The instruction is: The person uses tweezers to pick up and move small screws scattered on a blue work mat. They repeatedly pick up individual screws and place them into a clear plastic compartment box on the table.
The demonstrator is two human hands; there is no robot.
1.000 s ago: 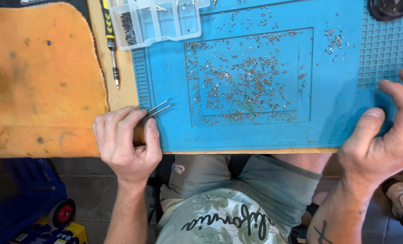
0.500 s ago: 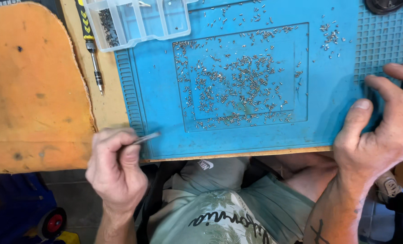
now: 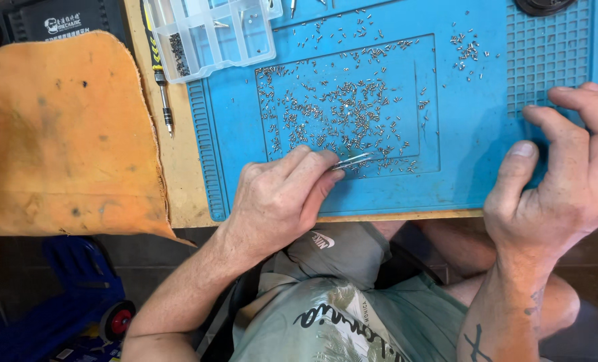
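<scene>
My left hand [image 3: 280, 198] grips thin metal tweezers [image 3: 352, 161], their tips resting at the lower edge of a heap of several tiny silver screws [image 3: 342, 110]. The screws lie scattered in the recessed centre of a blue work mat [image 3: 460, 174]. Fingers spread, my right hand [image 3: 560, 188] presses flat on the mat's right side, over its gridded area, holding nothing.
A clear plastic compartment box [image 3: 212, 33] with dark small parts sits at the mat's top left. A screwdriver [image 3: 159, 77] lies on the wooden bench beside it. An orange cloth [image 3: 64, 134] covers the left. A black round object [image 3: 544, 5] is at top right.
My left hand has moved right from the mat's lower left corner onto the mat, bringing the tweezers to the screw heap. The right hand stays pressed on the mat.
</scene>
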